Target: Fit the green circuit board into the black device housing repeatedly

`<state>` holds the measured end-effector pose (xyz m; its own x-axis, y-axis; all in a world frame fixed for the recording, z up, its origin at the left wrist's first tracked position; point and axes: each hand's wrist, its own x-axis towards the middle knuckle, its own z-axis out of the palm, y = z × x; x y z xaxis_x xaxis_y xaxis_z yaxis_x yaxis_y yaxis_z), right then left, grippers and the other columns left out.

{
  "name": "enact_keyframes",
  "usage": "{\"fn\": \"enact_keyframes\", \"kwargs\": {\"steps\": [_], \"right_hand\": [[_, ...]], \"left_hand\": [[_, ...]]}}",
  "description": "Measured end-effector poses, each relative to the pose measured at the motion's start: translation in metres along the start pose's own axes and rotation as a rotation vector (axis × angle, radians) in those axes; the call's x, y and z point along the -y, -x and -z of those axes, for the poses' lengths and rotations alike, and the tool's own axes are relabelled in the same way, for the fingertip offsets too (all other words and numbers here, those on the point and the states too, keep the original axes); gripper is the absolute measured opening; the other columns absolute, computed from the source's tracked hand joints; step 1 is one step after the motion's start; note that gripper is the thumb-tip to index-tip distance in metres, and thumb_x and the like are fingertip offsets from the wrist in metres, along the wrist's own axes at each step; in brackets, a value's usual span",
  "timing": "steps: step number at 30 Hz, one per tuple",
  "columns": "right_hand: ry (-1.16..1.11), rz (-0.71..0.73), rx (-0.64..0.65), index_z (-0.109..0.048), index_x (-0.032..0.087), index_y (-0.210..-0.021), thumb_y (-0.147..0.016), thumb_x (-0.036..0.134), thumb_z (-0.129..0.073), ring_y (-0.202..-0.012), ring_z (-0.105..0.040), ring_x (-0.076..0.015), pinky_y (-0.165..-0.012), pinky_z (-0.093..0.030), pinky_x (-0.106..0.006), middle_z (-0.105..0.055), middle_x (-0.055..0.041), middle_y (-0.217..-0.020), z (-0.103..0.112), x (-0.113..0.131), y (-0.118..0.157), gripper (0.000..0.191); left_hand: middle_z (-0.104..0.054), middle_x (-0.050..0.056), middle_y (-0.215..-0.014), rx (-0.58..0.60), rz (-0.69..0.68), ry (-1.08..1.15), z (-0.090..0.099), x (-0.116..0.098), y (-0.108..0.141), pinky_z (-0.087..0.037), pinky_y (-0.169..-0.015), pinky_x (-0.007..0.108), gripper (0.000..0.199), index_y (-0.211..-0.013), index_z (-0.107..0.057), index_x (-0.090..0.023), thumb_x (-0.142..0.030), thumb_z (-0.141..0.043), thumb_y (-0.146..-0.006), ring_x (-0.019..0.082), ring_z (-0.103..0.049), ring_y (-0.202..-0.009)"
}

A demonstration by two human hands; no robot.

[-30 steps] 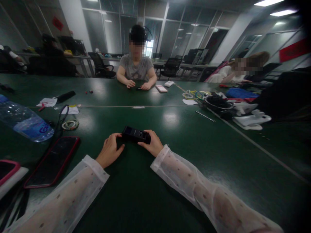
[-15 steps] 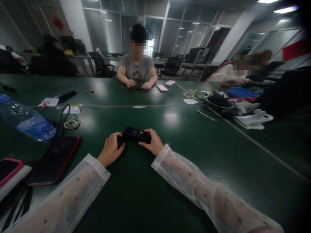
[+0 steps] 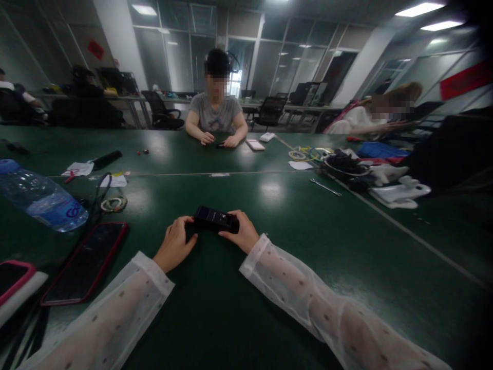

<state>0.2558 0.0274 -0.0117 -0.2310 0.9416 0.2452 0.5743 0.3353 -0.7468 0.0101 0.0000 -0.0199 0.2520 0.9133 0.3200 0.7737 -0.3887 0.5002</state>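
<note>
A small black handheld device [image 3: 214,218] with a dark screen and buttons is at the middle of the green table [image 3: 215,308], its screen side up. My right hand [image 3: 243,231] is closed on its right end, with the thumb along the near side and the fingers behind. At the other end, my left hand [image 3: 177,241] rests with its fingertips at the device's left edge; its thumb is held apart, off the device. Sheer white dotted sleeves cover both forearms.
To the left lie a red-edged phone [image 3: 87,262], a pink-cased phone [image 3: 15,280], a bracelet [image 3: 114,203] and a tilted water bottle [image 3: 46,200]. A wrench [image 3: 325,187] and cluttered cables [image 3: 342,163] are at right. A person [image 3: 215,108] sits opposite.
The camera view has tilted up slightly, so the table and the things on it appear a little lower. Both hands keep the same pose at the black device.
</note>
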Motion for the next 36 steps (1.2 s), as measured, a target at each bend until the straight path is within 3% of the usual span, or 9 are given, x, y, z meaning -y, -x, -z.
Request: {"fn": "enact_keyframes", "kwargs": {"steps": [36], "right_hand": [[0.019,0.038,0.004,-0.048,0.022,-0.116,-0.07,0.031,-0.077,-0.106,-0.055,-0.0228,-0.092,-0.047,-0.043,-0.054,-0.0068,-0.111,-0.0006,-0.0005,0.0001,0.056]], "left_hand": [[-0.051,0.011,-0.119,-0.023,-0.001,0.02,-0.002,0.0027,0.0004,-0.039,-0.097,0.05,0.036,-0.119,-0.037,-0.02,-0.024,-0.053,-0.087,0.028,-0.051,-0.115]]}}
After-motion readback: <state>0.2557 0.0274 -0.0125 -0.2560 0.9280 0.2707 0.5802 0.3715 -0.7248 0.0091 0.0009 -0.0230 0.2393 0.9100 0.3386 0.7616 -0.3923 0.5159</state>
